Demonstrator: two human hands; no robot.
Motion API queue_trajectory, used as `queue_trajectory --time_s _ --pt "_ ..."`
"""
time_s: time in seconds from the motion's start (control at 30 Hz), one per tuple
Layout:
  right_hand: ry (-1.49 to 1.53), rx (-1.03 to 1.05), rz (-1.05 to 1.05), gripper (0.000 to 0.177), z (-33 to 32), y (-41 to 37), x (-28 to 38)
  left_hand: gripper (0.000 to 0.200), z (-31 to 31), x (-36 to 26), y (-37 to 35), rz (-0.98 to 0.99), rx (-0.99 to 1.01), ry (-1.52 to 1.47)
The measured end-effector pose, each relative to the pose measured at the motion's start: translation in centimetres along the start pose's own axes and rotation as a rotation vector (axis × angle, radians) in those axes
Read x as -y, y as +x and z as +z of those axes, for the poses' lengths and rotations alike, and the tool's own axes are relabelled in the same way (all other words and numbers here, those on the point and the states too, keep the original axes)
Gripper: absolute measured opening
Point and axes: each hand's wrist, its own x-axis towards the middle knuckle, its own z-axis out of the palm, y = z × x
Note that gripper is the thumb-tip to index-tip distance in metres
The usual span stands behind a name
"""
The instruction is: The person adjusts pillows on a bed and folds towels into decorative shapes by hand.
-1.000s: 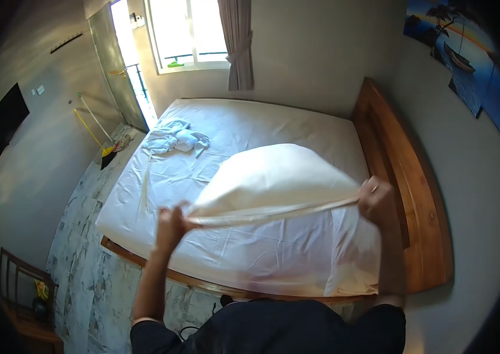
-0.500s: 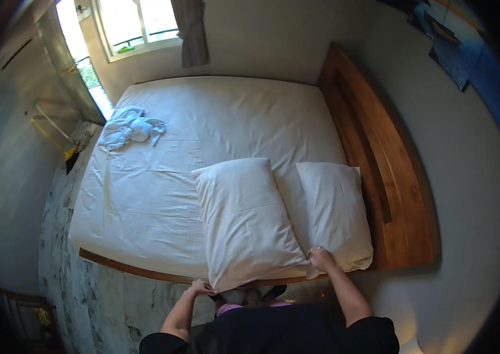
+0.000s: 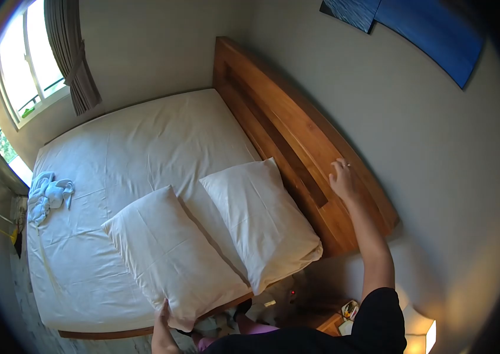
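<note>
Two white pillows lie side by side on the white-sheeted bed. At the bottom corner of the nearer-left pillow is my left hand, its fingers closed on that corner. My right hand is raised in front of the wooden headboard, fingers apart and holding nothing. Beside the headboard rests the other pillow, which neither hand touches.
A crumpled light-blue cloth lies at the bed's far left. A lit lamp and a small wooden table stand at the lower right. Behind the bed hangs a curtain by the window.
The view has turned right. My right hand has let go of the left pillow's corner and risen toward the headboard. My left hand stays at its corner.
</note>
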Motion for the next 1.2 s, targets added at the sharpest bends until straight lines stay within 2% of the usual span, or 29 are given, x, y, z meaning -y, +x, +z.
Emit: queue_trajectory --time_s 0.03,0.13,0.23,0.33,0.5,0.57,0.63,0.73,0.83,0.93,1.07,1.13,1.2 --pt "-0.038 -0.021 0.014 0.038 0.0 0.8 -1.4 0.079 -0.1 0.4 -0.1 0.055 -0.026 -0.032" --pt "-0.141 0.125 0.226 0.066 0.9 2.9 -3.6 0.065 0.7 0.2 0.9 0.246 -0.122 -0.147" --pt "-0.218 0.380 0.416 0.090 0.5 5.7 -2.7 0.054 1.4 -1.3 0.1 0.480 -0.211 -0.284" --pt "-0.290 0.405 0.402 0.098 1.6 7.3 -2.7 0.045 6.3 -5.3 -5.7 0.723 -0.225 -0.337" --pt "-0.340 0.462 0.368 0.107 3.0 9.9 -3.2 0.045 12.3 -13.2 -14.5 0.977 -0.140 -0.298" --pt "-0.333 0.497 0.340 0.109 3.1 10.9 -3.7 0.051 15.1 -16.7 -17.5 1.076 -0.074 -0.265" --pt "-0.325 0.531 0.295 0.110 2.9 11.9 -3.9 0.054 17.3 -19.9 -18.6 1.208 -0.093 -0.207" --pt "-0.302 0.583 0.274 0.118 2.6 13.6 -4.0 0.055 22.4 -25.0 -21.9 1.348 -0.001 -0.214" --pt "-0.304 0.543 0.321 0.119 3.8 15.1 -4.0 0.053 24.3 -30.5 -21.0 1.355 0.088 -0.213" --pt "-0.297 0.495 0.390 0.119 6.0 17.6 -3.7 0.050 27.3 -35.7 -19.0 1.335 0.070 -0.336" --pt "-0.335 0.452 0.463 0.113 8.8 22.0 -2.8 0.046 31.3 -41.9 -14.0 1.367 0.183 -0.346" --pt "-0.319 0.479 0.566 0.109 8.0 23.3 -1.3 0.045 33.8 -44.9 -10.6 1.414 0.170 -0.300" --pt "-0.297 0.462 0.567 0.106 7.9 23.0 -1.0 0.044 36.0 -47.4 -7.3 1.426 0.190 -0.267"
